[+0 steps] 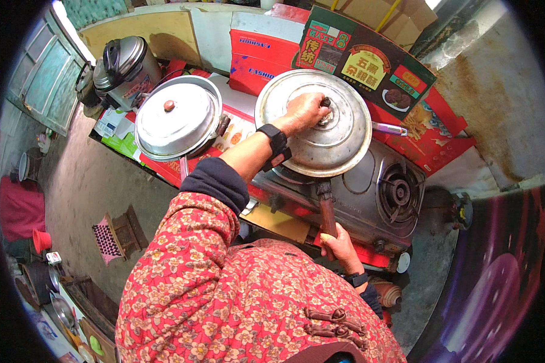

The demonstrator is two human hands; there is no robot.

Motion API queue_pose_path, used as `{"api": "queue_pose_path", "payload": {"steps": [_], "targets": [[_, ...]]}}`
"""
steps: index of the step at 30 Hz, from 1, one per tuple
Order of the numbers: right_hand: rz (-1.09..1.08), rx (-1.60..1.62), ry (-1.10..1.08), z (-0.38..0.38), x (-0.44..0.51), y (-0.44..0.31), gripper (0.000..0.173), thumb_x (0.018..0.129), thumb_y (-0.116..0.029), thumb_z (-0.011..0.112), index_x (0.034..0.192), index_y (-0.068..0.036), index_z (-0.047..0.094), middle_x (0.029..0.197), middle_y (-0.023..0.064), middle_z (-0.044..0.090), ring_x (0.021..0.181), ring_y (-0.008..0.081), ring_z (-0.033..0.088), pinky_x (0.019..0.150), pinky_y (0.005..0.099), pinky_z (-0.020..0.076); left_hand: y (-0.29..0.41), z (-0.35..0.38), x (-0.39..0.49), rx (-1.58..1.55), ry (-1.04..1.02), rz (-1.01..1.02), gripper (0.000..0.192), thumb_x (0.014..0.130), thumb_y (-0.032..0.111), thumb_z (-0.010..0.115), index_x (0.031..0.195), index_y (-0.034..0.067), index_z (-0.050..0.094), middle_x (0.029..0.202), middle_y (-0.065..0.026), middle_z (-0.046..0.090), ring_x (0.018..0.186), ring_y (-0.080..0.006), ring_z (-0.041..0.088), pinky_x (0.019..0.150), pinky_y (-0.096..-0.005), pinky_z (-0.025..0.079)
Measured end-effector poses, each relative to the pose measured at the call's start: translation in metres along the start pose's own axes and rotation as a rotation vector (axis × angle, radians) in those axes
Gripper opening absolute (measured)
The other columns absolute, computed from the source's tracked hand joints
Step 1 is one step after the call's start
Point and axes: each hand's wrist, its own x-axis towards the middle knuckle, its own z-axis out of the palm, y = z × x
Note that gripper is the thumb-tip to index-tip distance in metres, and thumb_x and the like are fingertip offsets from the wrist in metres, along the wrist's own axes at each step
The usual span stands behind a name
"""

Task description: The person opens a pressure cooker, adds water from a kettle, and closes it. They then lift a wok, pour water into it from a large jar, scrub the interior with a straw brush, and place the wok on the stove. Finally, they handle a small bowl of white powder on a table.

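Observation:
My left hand [304, 112] grips the dark knob [326, 102] of a round metal lid [315, 152]. The lid lies over a pan on the left burner of a two-burner gas stove [345, 186] and hides nearly all of it. Around the pan's wooden handle [327, 213], which points towards my body, my right hand [343, 248] is closed. A metal utensil handle [389, 129] sticks out beyond the lid's right edge. Left of the stove sits another pan under a domed metal lid [177, 120] with a brown knob.
An electric pressure cooker [125, 72] stands at the back left. Printed cardboard panels [365, 68] rise behind the stove. The bare right burner [399, 190] is beside the covered pan. A low stool [118, 236] stands on the floor at left, and a gas cylinder [440, 206] is right of the stove.

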Motion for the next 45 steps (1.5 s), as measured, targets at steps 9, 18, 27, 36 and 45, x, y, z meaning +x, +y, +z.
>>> {"api": "queue_pose_path", "payload": {"steps": [9,18,27,36,45], "targets": [[0.014,-0.045,0.024,0.002,-0.002,-0.003,0.027,0.077,-0.019,0.059,0.094,-0.003,0.044,0.062,0.0011,0.051,0.042,0.0094,0.048,0.036,0.0226,0.0373,-0.033,-0.141,-0.009,-0.565,0.066,0.119,0.019,0.086,0.022,0.052,0.088,0.004,0.059,0.070,0.0029,0.053,0.061,-0.0048,0.047,0.056,-0.0196,0.040],[0.016,0.022,0.032,0.007,0.000,0.004,0.031,0.077,-0.020,0.060,0.098,-0.004,0.044,0.065,0.0005,0.050,0.043,0.0087,0.048,0.038,0.0224,0.0385,-0.176,-0.230,-0.087,-0.040,0.354,-0.317,0.021,0.083,0.024,0.058,0.081,0.003,0.059,0.066,-0.0026,0.058,0.054,-0.0078,0.050,0.051,-0.0233,0.041],[0.076,-0.057,0.063,0.012,-0.002,-0.011,0.026,0.078,-0.019,0.058,0.095,-0.005,0.045,0.067,0.0028,0.051,0.046,0.0110,0.049,0.043,0.0244,0.0407,-0.249,-0.217,-0.135,0.430,0.438,-0.458,0.031,0.075,0.032,0.058,0.089,0.005,0.063,0.078,-0.0179,0.063,0.075,-0.0319,0.062,0.068,-0.0395,0.048],[0.036,-0.041,0.039,0.015,-0.004,-0.012,0.027,0.079,-0.022,0.059,0.095,-0.005,0.045,0.067,0.0024,0.051,0.048,0.0109,0.050,0.043,0.0238,0.0396,-0.250,-0.208,-0.131,0.326,0.362,-0.498,0.030,0.073,0.030,0.059,0.086,0.004,0.064,0.079,-0.0168,0.063,0.074,-0.0298,0.062,0.068,-0.0382,0.047],[0.081,-0.088,0.061,0.019,-0.005,-0.018,0.023,0.079,-0.021,0.058,0.091,-0.006,0.045,0.067,0.0021,0.052,0.048,0.0106,0.050,0.043,0.0240,0.0396,-0.239,-0.230,-0.132,0.154,0.282,-0.511,0.045,0.073,0.028,0.066,0.105,-0.002,0.056,0.077,-0.0124,0.063,0.069,-0.0179,0.060,0.063,-0.0298,0.047]]}}
